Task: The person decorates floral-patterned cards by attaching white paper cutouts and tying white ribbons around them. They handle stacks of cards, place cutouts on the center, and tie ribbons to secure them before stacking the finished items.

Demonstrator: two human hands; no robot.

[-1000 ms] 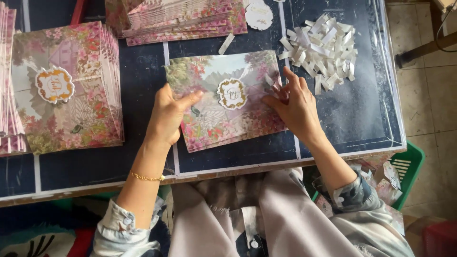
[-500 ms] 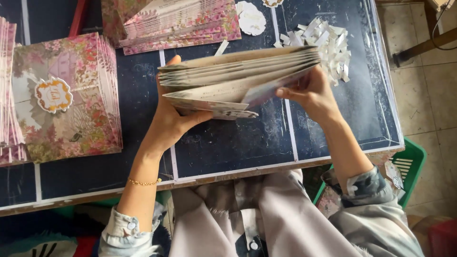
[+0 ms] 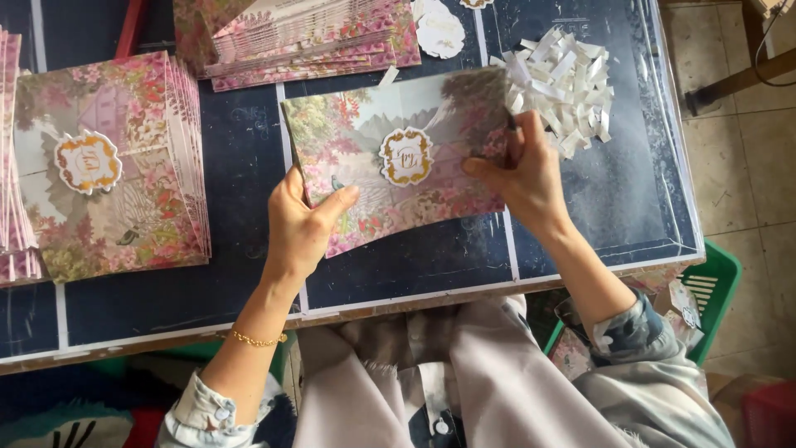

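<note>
Left hand: the left hand (image 3: pixel 300 228) pinches the nine o'clock edge of the floral printed card bundle (image 3: pixel 398 158), thumb on top.
Right hand: the right hand (image 3: pixel 524 174) clamps the three o'clock edge, fingers curled.
Bundle: held face-up above the dark blue table (image 3: pixel 249 158), centre.
Label: a scalloped white-and-gold seal (image 3: pixel 405 155) sits mid-card.
Progress: a finished sealed stack (image 3: pixel 108 166) lies at nine o'clock; looser cards (image 3: pixel 298 37) at twelve look unfinished.
Scraps: white paper strips (image 3: pixel 568 79) heaped at two o'clock.

1 head-worn camera looks almost straight down, close over the dark table (image 3: pixel 249 274). The table's far edge lies toward 12 o'clock, the wearer's lap at 6 o'clock.
</note>
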